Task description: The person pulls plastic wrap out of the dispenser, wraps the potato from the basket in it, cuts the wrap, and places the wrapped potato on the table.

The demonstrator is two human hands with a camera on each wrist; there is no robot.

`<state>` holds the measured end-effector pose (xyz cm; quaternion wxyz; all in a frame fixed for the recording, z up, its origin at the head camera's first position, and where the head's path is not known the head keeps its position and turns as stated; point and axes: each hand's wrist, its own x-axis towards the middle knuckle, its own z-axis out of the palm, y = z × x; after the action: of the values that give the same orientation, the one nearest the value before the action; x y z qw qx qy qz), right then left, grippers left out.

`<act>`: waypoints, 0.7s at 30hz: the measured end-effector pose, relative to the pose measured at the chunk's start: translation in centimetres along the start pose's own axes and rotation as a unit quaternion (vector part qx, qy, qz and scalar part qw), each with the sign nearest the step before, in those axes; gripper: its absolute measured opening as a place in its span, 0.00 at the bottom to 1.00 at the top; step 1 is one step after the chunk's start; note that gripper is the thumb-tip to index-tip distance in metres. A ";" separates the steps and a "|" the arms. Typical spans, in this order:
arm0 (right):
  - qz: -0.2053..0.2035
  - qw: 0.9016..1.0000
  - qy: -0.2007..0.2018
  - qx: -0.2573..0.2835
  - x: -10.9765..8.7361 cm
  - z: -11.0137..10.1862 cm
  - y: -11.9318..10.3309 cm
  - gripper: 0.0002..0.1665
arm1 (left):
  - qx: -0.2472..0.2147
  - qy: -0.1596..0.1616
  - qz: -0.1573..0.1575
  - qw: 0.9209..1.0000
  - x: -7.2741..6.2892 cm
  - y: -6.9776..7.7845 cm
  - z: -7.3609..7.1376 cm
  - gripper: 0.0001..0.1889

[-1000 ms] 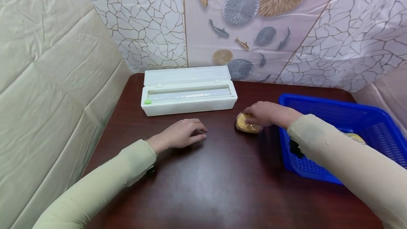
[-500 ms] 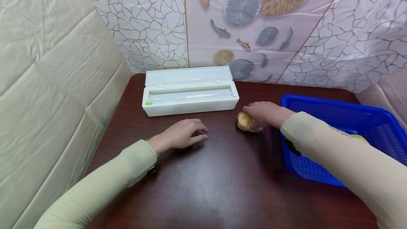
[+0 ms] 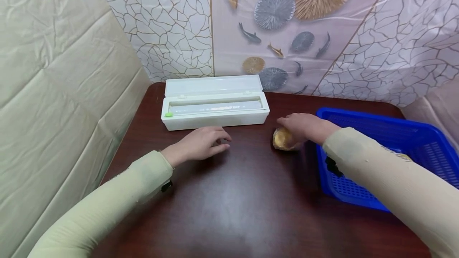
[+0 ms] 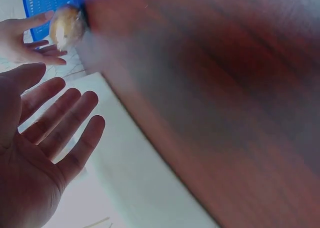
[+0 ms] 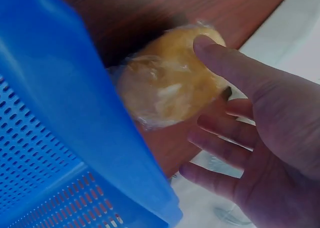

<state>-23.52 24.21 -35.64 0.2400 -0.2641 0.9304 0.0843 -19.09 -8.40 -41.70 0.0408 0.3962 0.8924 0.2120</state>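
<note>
A rounded yellow item wrapped in clear film (image 3: pixel 282 139) lies on the dark table beside the basket; its kind is unclear. My right hand (image 3: pixel 303 126) is at it from the right. In the right wrist view the thumb (image 5: pixel 225 63) overlaps the film-wrapped item (image 5: pixel 170 81), while the other fingers extend apart from it. My left hand (image 3: pixel 201 143) holds nothing and hovers or rests just in front of the white box, fingers loosely bent and spread in the left wrist view. That box is a cling film dispenser (image 3: pixel 215 120) with its lid raised, a roll inside and a green slider.
A blue plastic basket (image 3: pixel 358 115) stands at the right, under my right forearm, with something yellow (image 3: pixel 403 157) inside, mostly hidden by the sleeve. A patterned wall cloth (image 3: pixel 172 23) hangs behind the brown table (image 3: pixel 229 210), and a beige cloth (image 3: pixel 53 90) covers the left side.
The wrapped item has shifted and turned slightly to the right under my right hand. My left hand has moved a little left and up toward the dispenser.
</note>
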 end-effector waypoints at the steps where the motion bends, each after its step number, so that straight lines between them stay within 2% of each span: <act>1: 0.005 1.000 -0.003 0.008 -0.1 -0.2 -0.1 0.51 | 0.003 0.000 -0.001 1.000 0.0 0.0 -0.3 0.14; 7: 0.004 1.000 0.008 0.024 -1.2 -2.0 0.3 0.52 | 0.011 0.002 -0.008 1.000 0.0 -0.2 -2.8 0.16; 11: -0.018 0.998 0.048 0.027 -2.3 -4.0 0.3 0.48 | 0.022 0.019 -0.024 0.999 -0.2 -0.5 -5.2 0.18; 17: -0.033 0.993 0.100 0.055 -2.8 -6.2 -1.1 0.47 | 0.060 0.051 -0.063 0.995 -0.9 -0.7 -8.5 0.20; 21: -0.045 0.989 0.125 0.064 -2.4 -6.8 -2.7 0.46 | 0.074 0.062 -0.089 0.991 -1.2 -0.8 -9.8 0.21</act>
<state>-23.05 21.12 -28.66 0.1416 -0.2987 0.9436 -0.0199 -21.16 -13.14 -33.28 -0.0257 0.3036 0.9381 0.1648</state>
